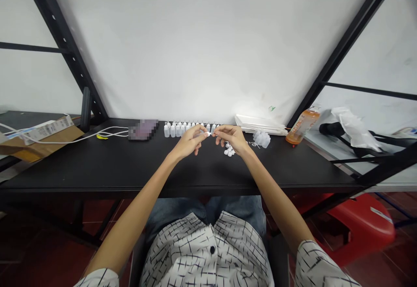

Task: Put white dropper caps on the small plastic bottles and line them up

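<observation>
At mid-desk (pixel 130 165) in the head view, the left hand (pixel 189 142) pinches a small white piece (pixel 209 134)! The right hand's (pixel 233 138) fingertips meet its end; whether they grip, I can't tell. Behind, small bottles (pixel 172 130) already stand lined up; white caps (pixel 229 150) and translucent pieces (pixel 261 138) lie loose, apparently unused.
</observation>
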The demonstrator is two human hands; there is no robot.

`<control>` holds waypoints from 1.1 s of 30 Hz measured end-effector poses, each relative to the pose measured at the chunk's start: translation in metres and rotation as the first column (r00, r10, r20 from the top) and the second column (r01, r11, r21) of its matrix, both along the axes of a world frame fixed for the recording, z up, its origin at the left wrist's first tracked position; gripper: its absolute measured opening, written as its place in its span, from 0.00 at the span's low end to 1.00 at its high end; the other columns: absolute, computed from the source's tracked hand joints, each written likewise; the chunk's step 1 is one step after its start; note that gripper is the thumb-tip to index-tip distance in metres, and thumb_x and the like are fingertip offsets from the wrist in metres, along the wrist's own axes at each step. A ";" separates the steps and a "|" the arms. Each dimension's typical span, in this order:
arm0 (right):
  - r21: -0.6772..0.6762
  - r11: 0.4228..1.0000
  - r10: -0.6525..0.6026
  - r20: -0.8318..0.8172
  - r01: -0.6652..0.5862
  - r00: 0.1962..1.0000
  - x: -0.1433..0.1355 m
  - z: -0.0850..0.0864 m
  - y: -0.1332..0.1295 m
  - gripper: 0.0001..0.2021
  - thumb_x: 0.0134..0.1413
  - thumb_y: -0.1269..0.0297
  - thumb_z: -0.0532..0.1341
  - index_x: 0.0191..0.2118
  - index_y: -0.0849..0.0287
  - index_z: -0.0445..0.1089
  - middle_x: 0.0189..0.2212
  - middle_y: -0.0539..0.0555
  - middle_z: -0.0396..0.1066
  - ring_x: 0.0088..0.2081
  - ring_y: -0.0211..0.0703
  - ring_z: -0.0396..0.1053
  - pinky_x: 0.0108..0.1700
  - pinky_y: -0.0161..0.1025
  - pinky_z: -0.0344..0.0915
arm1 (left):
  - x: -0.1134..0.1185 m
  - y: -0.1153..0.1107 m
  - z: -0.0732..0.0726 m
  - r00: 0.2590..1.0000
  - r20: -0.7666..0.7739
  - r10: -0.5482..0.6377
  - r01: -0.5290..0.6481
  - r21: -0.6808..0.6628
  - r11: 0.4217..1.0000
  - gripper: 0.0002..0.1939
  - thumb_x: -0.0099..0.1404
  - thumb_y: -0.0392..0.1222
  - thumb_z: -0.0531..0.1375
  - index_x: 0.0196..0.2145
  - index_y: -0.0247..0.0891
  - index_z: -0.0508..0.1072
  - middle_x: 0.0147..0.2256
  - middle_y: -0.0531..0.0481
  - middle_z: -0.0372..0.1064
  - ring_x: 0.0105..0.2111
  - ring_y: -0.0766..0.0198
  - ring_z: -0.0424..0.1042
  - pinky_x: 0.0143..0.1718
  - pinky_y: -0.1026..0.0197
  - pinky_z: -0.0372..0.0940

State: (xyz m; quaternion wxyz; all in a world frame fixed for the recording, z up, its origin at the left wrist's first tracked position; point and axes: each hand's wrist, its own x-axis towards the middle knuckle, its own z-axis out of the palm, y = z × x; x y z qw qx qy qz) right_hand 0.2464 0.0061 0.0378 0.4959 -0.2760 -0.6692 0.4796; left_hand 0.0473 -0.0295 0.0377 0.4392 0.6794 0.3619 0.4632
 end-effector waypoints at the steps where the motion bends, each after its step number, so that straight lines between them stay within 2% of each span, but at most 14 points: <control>1: -0.001 1.000 -0.001 0.002 0.001 1.000 0.000 0.000 0.000 0.17 0.42 0.53 0.73 0.32 0.62 0.76 0.29 0.55 0.76 0.22 0.37 0.71 0.20 0.32 0.63 | 0.000 0.000 0.000 1.000 0.003 -0.004 0.004 -0.002 1.000 0.11 0.67 0.48 0.59 0.40 0.39 0.66 0.24 0.59 0.52 0.17 0.74 0.55 0.15 0.69 0.62; 18: 0.010 1.000 0.018 -0.010 -0.018 1.000 0.002 -0.001 0.003 0.16 0.43 0.54 0.74 0.32 0.62 0.77 0.28 0.54 0.76 0.22 0.38 0.72 0.19 0.32 0.63 | -0.002 0.003 -0.002 1.000 -0.008 -0.014 0.014 0.015 1.000 0.12 0.67 0.50 0.59 0.39 0.39 0.66 0.24 0.60 0.51 0.17 0.74 0.56 0.15 0.70 0.60; 33: 0.010 1.000 0.025 -0.006 -0.025 1.000 0.001 -0.003 0.002 0.15 0.44 0.55 0.73 0.32 0.62 0.76 0.28 0.54 0.76 0.22 0.38 0.72 0.19 0.32 0.63 | -0.002 0.003 -0.003 1.000 -0.016 -0.023 0.023 0.022 0.999 0.09 0.68 0.47 0.58 0.40 0.39 0.66 0.24 0.59 0.51 0.17 0.73 0.56 0.15 0.69 0.60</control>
